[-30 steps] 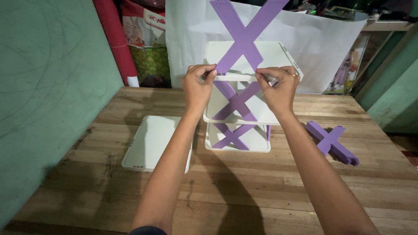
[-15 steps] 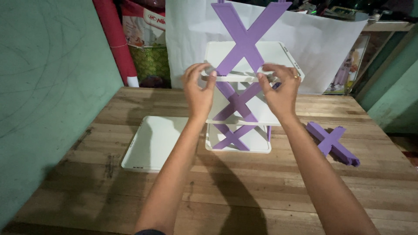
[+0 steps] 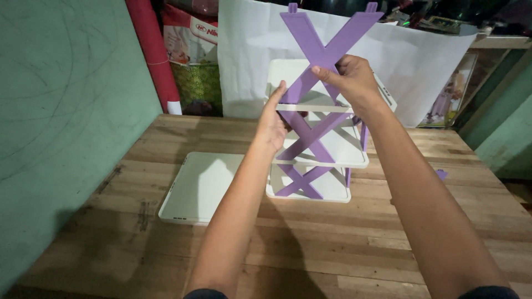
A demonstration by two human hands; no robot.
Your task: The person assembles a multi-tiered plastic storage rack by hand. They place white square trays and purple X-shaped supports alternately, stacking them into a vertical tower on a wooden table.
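Observation:
A small rack of white trays (image 3: 354,160) joined by purple X-shaped side braces stands on the wooden table (image 3: 310,254). My right hand (image 3: 349,77) grips the centre of the topmost purple X brace (image 3: 327,41), which rises above the top tray. My left hand (image 3: 274,119) presses flat against the front left edge of the top tray (image 3: 288,72), fingers pointing up. Lower purple braces (image 3: 305,166) cross between the shelves.
A loose white tray (image 3: 199,185) lies flat on the table left of the rack. A white sheet (image 3: 249,44) hangs behind, with a red roll (image 3: 152,52) and bags at the back left. A green wall (image 3: 61,111) runs along the left.
My right hand has moved from the tray's front edge up to the middle of the top X brace. My left hand has slid lower along the tray's left edge. The camera moved closer.

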